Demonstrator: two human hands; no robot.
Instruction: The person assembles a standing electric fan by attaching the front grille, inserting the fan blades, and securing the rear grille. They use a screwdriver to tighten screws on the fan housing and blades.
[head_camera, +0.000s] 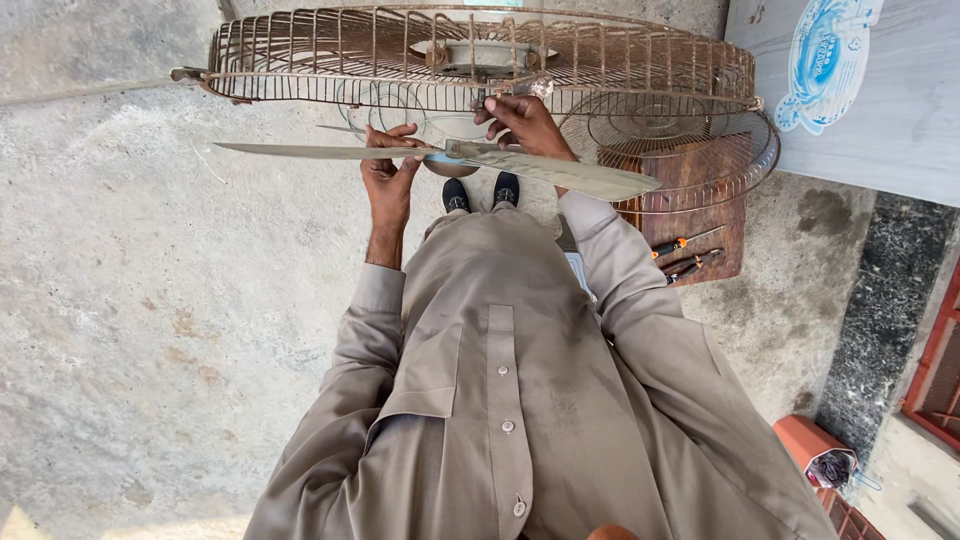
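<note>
Nearest the camera is the person's grey-brown buttoned shirt (500, 400), which fills the lower middle of the view, both sleeves running up toward the hands. At the bottom right corner stands an orange-red container (815, 445) with a dark bundle in it, on the concrete floor (130, 300). Farther up, the left hand (388, 170) is curled around the fan blade assembly (440, 155) from below, fingers wrapped near the hub, so it grips the blade where the left wing meets the centre. The right hand (525, 122) is pinched on something small at the hub, just above the blades; what the fingertips hold is too small to tell, though the fingers are clearly closed together. The metal blades stretch wide, one thin tip pointing toward the left, the broader one reaching right. Beneath the hub, between the two forearms, show the toes of two dark shoes (480, 192). To the right of the hands stands a brown wooden stool (700, 220), and near its lower edge lie two orange-handled tools (685, 258). A round rusty wire guard (690, 150) rests over the stool top. Farthest, across the upper edge, hangs the large rusty fan cage (400, 60), its motor housing (480, 55) seen through the bars.
</note>
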